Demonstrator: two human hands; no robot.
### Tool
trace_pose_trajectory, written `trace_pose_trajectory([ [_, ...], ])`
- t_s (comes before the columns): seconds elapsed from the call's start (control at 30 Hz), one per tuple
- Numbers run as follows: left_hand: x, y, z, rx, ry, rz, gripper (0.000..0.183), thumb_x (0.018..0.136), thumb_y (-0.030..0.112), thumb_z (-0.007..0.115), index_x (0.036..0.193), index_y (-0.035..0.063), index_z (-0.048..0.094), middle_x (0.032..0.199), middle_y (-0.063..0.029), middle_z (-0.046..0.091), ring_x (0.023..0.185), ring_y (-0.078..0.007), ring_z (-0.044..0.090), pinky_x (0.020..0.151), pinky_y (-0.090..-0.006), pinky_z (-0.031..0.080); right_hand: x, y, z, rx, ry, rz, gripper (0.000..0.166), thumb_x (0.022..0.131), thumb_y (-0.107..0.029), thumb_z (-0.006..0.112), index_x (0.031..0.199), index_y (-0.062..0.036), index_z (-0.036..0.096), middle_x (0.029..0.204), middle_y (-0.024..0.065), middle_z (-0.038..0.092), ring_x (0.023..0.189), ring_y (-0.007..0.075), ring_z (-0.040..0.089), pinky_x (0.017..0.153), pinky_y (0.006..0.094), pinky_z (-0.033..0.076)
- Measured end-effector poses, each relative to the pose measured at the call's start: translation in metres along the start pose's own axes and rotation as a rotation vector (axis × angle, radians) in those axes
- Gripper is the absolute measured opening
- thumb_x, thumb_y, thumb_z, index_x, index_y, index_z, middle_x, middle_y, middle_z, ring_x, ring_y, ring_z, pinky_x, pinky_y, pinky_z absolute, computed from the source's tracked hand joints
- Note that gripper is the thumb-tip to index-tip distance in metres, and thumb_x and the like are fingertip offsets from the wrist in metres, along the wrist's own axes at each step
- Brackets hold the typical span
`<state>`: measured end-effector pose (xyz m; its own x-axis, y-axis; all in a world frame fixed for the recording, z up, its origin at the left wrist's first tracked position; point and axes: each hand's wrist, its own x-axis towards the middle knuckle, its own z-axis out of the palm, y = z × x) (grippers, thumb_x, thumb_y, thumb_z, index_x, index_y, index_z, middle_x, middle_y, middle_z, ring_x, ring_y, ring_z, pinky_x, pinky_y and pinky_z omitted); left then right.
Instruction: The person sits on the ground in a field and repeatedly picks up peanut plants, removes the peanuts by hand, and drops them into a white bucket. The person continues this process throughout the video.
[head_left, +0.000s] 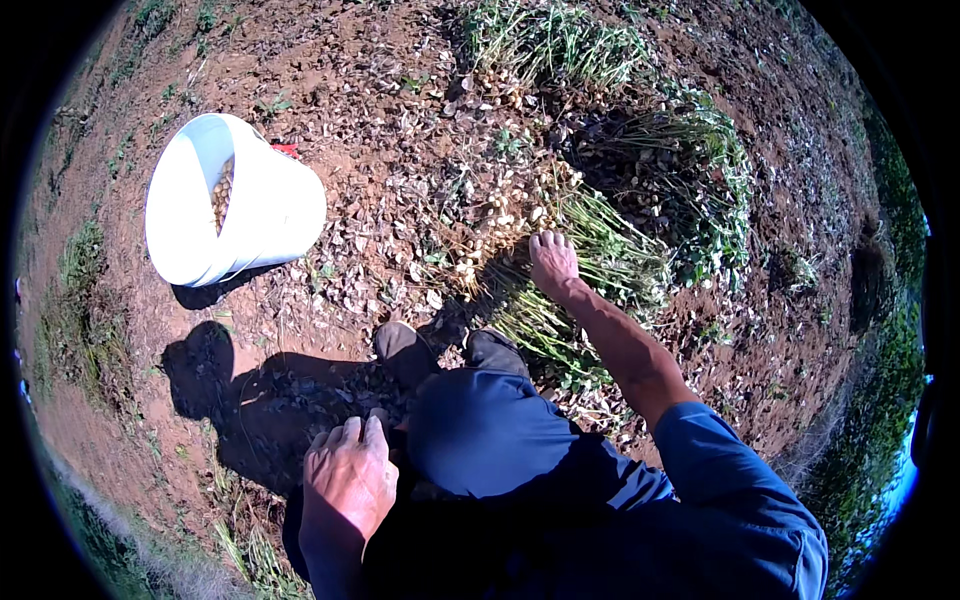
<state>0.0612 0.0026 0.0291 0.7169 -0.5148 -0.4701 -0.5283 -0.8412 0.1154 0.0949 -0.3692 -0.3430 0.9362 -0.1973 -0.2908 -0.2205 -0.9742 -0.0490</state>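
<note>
My right hand (553, 262) reaches down onto a pile of uprooted peanut plants (611, 236), its fingers curled at the stems beside the roots; whether it grips them is hidden. Pale peanut pods (504, 214) hang among the roots just left of and above that hand. My left hand (352, 472) is raised near my knee, fingers bent and turned away from the camera, so I cannot tell if anything is in it. A white plastic bucket (277, 210), with peanuts (222, 196) inside, is at the upper left, far from both hands.
More peanut plants lie in bunches at the top (555, 45) and at the right (716, 187). Dry leaves (360, 180) litter the reddish soil. My shoes (495, 351) are just below the near plants, and my shadow (277, 412) falls to the left.
</note>
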Motion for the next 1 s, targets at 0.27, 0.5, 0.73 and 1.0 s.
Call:
trace_pose_trajectory([
  [0.27,-0.001,0.005,-0.017,-0.103,-0.056,-0.11,0.041,0.088,0.018,0.066,0.126,0.0015,0.059,0.106,-0.0158,0.066,0.102,-0.0324,0.066,0.097,-0.0446,0.049,-0.021,0.018,-0.11,0.635,-0.01,0.006,0.044,0.079,-0.029,0.076,0.113,-0.0028,0.069,0.087,0.0163,0.072,0.078,0.0274,0.07,0.073,0.041,0.056],
  [0.5,-0.01,0.006,-0.011,-0.119,0.036,-0.074,0.039,0.088,0.019,0.065,0.123,0.0012,0.059,0.105,-0.0206,0.068,0.102,-0.0369,0.065,0.094,-0.0458,0.049,-0.039,0.069,-0.14,1.208,-0.031,0.063,0.046,0.082,-0.028,0.08,0.113,0.0036,0.068,0.094,0.0039,0.07,0.085,0.0114,0.062,0.077,0.0274,0.05],
  [0.73,-0.013,0.006,-0.011,-0.215,0.156,-0.079,0.034,0.085,0.015,0.068,0.115,0.0022,0.059,0.103,-0.0255,0.067,0.096,-0.0465,0.065,0.084,-0.0537,0.051,-0.049,0.049,-0.194,1.393,0.094,0.054,0.011,0.089,-0.011,0.076,0.094,-0.0041,0.07,0.077,-0.0047,0.063,0.064,0.0043,0.053,0.056,0.0245,0.043],
  [1.0,0.001,0.007,-0.015,-0.287,0.394,-0.021,0.038,0.089,0.022,0.069,0.118,-0.0013,0.06,0.106,-0.0274,0.067,0.098,-0.0461,0.065,0.085,-0.0524,0.052,-0.071,-0.023,-0.276,1.368,0.253,-0.203,0.028,0.088,-0.017,0.078,0.107,0.0005,0.068,0.086,-0.0018,0.064,0.076,0.0064,0.055,0.066,0.0243,0.045],
])
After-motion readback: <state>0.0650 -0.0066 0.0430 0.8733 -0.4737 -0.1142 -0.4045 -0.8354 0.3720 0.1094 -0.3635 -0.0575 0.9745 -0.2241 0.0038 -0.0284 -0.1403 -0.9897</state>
